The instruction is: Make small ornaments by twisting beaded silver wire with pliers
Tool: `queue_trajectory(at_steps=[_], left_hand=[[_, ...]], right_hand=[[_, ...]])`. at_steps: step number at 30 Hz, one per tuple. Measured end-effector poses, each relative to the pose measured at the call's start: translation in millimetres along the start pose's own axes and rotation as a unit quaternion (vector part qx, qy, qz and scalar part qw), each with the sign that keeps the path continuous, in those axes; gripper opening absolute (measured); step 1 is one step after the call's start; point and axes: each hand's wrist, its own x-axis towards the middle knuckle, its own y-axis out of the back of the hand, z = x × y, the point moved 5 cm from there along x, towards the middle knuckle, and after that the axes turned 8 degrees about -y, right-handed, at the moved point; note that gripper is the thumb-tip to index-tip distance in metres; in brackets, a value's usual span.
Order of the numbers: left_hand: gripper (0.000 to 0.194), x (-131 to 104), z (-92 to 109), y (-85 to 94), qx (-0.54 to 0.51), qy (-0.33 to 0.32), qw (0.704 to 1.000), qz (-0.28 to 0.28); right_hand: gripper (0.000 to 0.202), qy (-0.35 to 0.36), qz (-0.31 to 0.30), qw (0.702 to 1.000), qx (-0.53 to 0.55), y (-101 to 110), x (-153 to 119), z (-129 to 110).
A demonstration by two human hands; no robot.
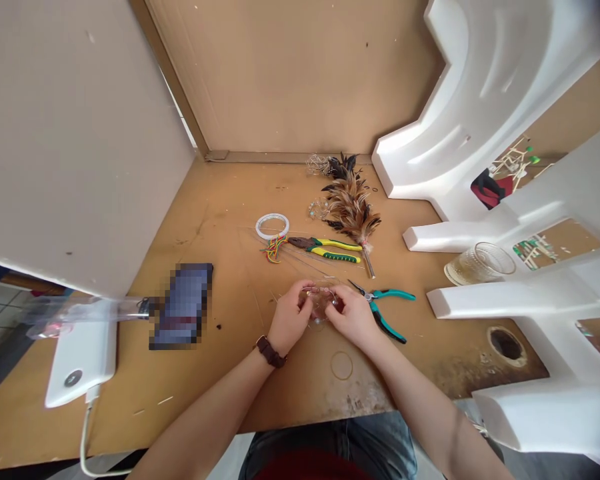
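Observation:
My left hand [290, 317] and my right hand [353, 315] meet over the tabletop. Each pinches one side of a thin beaded wire piece [323, 291], loosely looped, with small clear beads on it. My fingers cover part of it. Teal-handled needle-nose pliers [396, 294] lie open just right of my right hand. Beyond my hands are larger pliers [336, 254] with yellow-green grips, and loose lengths of wire. A white ring-shaped roll [258, 229] rests near them, with multicoloured threads [275, 249] at its edge.
Brown feathers [353, 200] on a stick, a beaded wire bundle [319, 209] and tangled wire [320, 165] lie farther back. A white plastic frame [460, 303] on the right has a glass [480, 267]. Left: a blurred dark device [187, 300], a white power bank [87, 357].

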Motion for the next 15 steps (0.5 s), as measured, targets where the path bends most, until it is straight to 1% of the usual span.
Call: queue_trajectory(at_steps=[3,5,7,9,10,12,13,15], left_hand=[[0.029,0.9,0.6,-0.4,-0.005,0.000,1.000,-0.007],[0.039,1.5,2.6,0.2,-0.005,-0.007,1.000,-0.007],[0.049,1.9,8.2,1.9,0.023,-0.040,0.999,-0.007],[0.052,1.5,17.9,4.6,0.087,-0.107,0.991,0.000],[0.052,0.9,23.9,6.2,0.128,-0.147,0.981,0.008],[0.053,-1.5,36.2,8.0,0.209,-0.226,0.951,0.021],[0.055,-2.9,41.6,7.6,0.241,-0.261,0.934,0.019],[0.058,-5.2,49.2,4.4,0.285,-0.314,0.906,-0.009]], right_hand=[[0.012,0.007,0.009,1.000,0.005,1.9,0.2,0.2],[0.010,0.011,0.006,0.999,0.050,2.2,1.0,2.0],[0.011,-0.009,-0.016,0.993,0.120,0.2,2.6,6.4],[0.012,-0.048,-0.042,0.978,0.199,-3.1,4.3,12.1],[0.014,-0.066,-0.051,0.969,0.234,-4.5,5.0,14.4],[0.016,-0.085,-0.049,0.955,0.278,-5.1,6.1,17.2],[0.016,-0.089,-0.042,0.952,0.289,-4.5,6.5,17.9],[0.016,-0.092,-0.032,0.949,0.298,-3.3,6.9,18.6]])
